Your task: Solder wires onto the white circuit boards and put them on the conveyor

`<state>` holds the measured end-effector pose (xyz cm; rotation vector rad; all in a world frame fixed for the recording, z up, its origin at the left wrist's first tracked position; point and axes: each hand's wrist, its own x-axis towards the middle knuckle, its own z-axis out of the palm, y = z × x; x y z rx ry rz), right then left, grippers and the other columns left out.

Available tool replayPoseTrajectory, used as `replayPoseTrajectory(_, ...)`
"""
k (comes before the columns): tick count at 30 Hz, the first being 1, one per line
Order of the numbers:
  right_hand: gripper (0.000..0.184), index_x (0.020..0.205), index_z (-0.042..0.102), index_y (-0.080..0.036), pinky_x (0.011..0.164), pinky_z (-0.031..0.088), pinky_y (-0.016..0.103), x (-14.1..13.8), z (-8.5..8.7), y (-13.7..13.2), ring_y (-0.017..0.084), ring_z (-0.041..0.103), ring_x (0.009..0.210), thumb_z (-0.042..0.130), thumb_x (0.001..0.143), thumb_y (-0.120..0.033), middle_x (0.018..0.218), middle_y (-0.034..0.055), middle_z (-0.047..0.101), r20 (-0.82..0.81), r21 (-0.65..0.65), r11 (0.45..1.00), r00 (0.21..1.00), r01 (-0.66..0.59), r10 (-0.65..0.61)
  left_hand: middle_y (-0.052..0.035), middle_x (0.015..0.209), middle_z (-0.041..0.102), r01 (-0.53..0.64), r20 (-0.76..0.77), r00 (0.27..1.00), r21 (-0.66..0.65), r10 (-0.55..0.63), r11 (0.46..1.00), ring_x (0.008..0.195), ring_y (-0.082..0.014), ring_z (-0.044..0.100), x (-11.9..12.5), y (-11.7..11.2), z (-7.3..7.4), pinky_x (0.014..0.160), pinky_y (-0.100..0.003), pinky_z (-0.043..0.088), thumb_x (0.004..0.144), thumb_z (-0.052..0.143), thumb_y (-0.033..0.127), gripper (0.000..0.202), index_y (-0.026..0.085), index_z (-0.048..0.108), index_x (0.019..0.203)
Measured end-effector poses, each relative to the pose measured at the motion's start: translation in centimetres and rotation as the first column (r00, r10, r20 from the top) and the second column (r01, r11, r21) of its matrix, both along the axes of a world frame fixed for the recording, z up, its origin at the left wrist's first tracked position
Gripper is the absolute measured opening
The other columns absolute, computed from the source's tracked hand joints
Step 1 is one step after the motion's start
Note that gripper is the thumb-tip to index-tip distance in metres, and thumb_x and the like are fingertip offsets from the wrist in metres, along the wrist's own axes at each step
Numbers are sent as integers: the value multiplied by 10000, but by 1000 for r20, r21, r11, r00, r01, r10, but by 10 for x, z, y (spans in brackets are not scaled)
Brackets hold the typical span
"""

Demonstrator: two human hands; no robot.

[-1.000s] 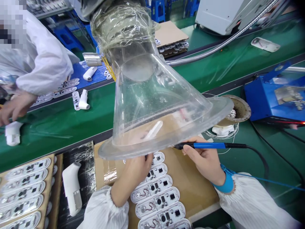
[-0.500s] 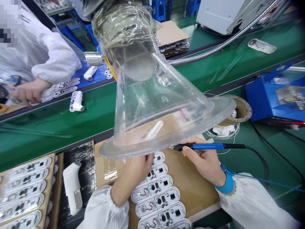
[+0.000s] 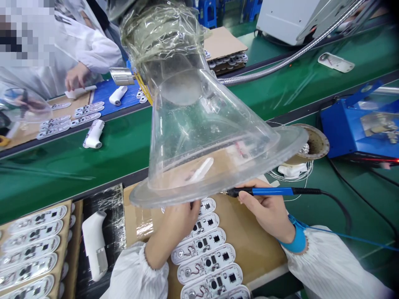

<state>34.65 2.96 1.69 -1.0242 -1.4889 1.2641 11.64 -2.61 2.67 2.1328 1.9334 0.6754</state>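
My right hand (image 3: pixel 266 214) grips a soldering iron (image 3: pixel 272 191) with a blue and black handle, its tip pointing left below the hood's rim. My left hand (image 3: pixel 181 222) is closed on a white plastic shell (image 3: pixel 202 169), tilted and seen through a clear fume hood (image 3: pixel 199 124); the hood's rim blurs those fingers. Beneath the left hand, a row of white oval shells with circuit boards (image 3: pixel 207 261) lies on brown cardboard (image 3: pixel 258 253). A blue strap (image 3: pixel 296 238) circles my right wrist.
A white thermometer-like housing (image 3: pixel 95 245) lies left of the cardboard, beside stacked trays of shells (image 3: pixel 34 241). Behind runs a green belt (image 3: pixel 124 145) carrying another housing (image 3: pixel 94 134). A round pot (image 3: pixel 314 141) and blue device (image 3: pixel 358 124) stand right. A co-worker's hand (image 3: pixel 76 77) works across the belt.
My hands and the soldering iron hold their position. On the green belt, the housing and an open shell have shifted left. The co-worker's hand has moved back and right, onto a white piece.
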Motion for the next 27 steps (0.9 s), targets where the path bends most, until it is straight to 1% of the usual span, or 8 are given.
replayPoseTrajectory(7, 90, 959, 777, -247, 596, 579, 246, 1, 1, 1, 149, 655, 615, 710, 924, -197, 722, -12, 685, 15, 1, 1000, 1000, 11, -11, -159, 1344, 599, -1, 0, 1000, 0, 1, 1000, 1242, -331, 600, -1, 0, -1, 1002, -557, 534, 987, 519, 120, 172, 209, 632, 892)
replayPoseTrajectory(11, 68, 954, 777, -234, 565, 563, 271, 5, -3, 1, 168, 660, 610, 731, 943, -284, 735, 10, 702, 20, -25, 999, 999, 40, -39, -150, 1348, 608, -9, -14, 1000, -14, 9, 1000, 1250, -324, 600, 0, 0, 0, 1008, -544, 539, 986, 532, 130, 163, 215, 634, 893)
replayPoseTrajectory(14, 89, 987, 780, -236, 545, 535, 296, 13, -3, 4, 183, 659, 604, 735, 955, -306, 741, 17, 715, -14, -36, 996, 996, 82, -83, -148, 1352, 620, -17, -19, 1000, -7, 16, 1000, 1242, -326, 612, -1, 0, 0, 1002, -540, 544, 998, 520, 148, 183, 219, 641, 880)
replayPoseTrajectory(17, 94, 1021, 787, -251, 606, 542, 345, 28, 4, 17, 205, 672, 636, 723, 966, -292, 751, 20, 722, -98, -9, 984, 979, 177, -177, -134, 1342, 644, -22, -14, 1000, 3, 22, 1000, 1252, -330, 617, -3, -1, -3, 1014, -531, 546, 998, 518, 182, 192, 234, 668, 891)
replayPoseTrajectory(20, 100, 998, 795, -258, 675, 551, 389, 51, 18, 36, 213, 666, 624, 712, 945, -275, 709, 16, 707, -201, 40, 944, 928, 327, -313, -122, 1320, 669, -17, -1, 1000, 33, 17, 999, 1253, -333, 623, -7, -1, -9, 1015, -518, 555, 993, 531, 229, 180, 258, 697, 928)
replayPoseTrajectory(23, 112, 951, 795, -244, 662, 547, 373, 80, 30, 56, 201, 652, 613, 704, 886, -256, 671, 8, 683, -345, 37, 877, 830, 479, -438, -116, 1303, 679, -17, 6, 1000, 86, 16, 996, 1214, -327, 645, -9, 1, -14, 982, -503, 574, 993, 539, 259, 176, 272, 700, 923)
replayPoseTrajectory(25, 104, 908, 784, -230, 631, 540, 335, 98, 32, 67, 183, 628, 619, 711, 842, -263, 655, 4, 666, -437, -17, 840, 751, 543, -495, -110, 1289, 683, -32, 6, 999, 121, 31, 992, 1175, -324, 663, -10, 2, -17, 951, -497, 584, 996, 538, 270, 189, 276, 695, 891)
replayPoseTrajectory(27, 103, 860, 767, -212, 608, 533, 298, 112, 25, 76, 160, 589, 610, 742, 792, -286, 630, 0, 641, -493, -95, 826, 694, 556, -525, -103, 1280, 687, -41, 14, 999, 138, 40, 990, 1156, -327, 676, -10, 4, -17, 929, -496, 591, 996, 540, 281, 198, 278, 695, 873)
